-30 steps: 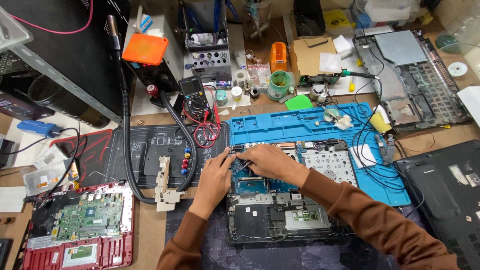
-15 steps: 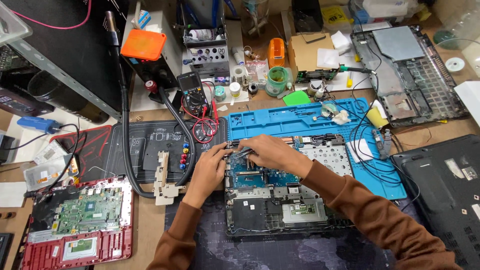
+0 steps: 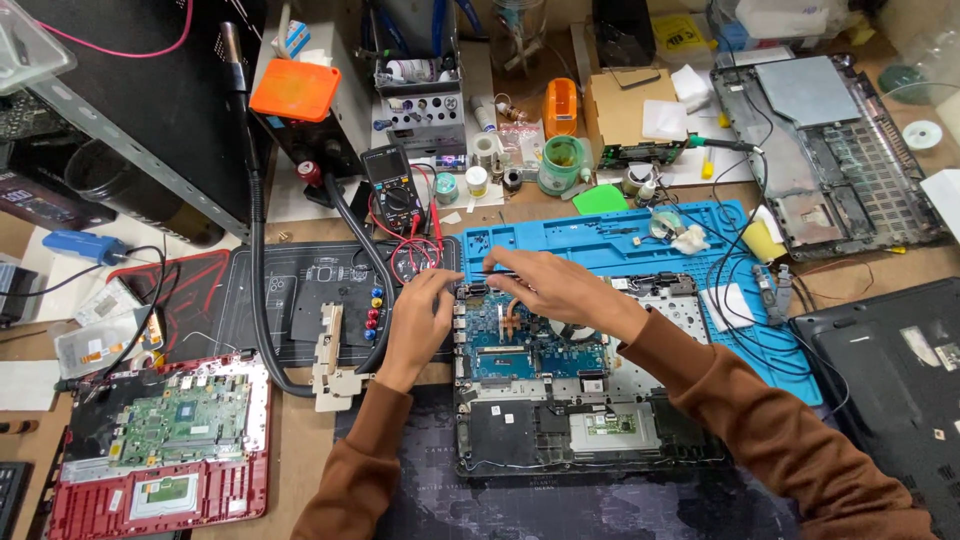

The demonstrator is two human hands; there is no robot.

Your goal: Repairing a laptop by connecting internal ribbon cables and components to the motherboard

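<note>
Both hands (image 3: 490, 300) on opened laptop (image 3: 560, 390)

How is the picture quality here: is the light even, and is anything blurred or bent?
Head view: the light is bright and even, with only soft shadows under the left hand and right hand; the open laptop between them is sharp; the hands show no clear motion blur; straight edges, such as the blue mat, bow slightly toward the frame's borders, a wide-lens effect.
</note>
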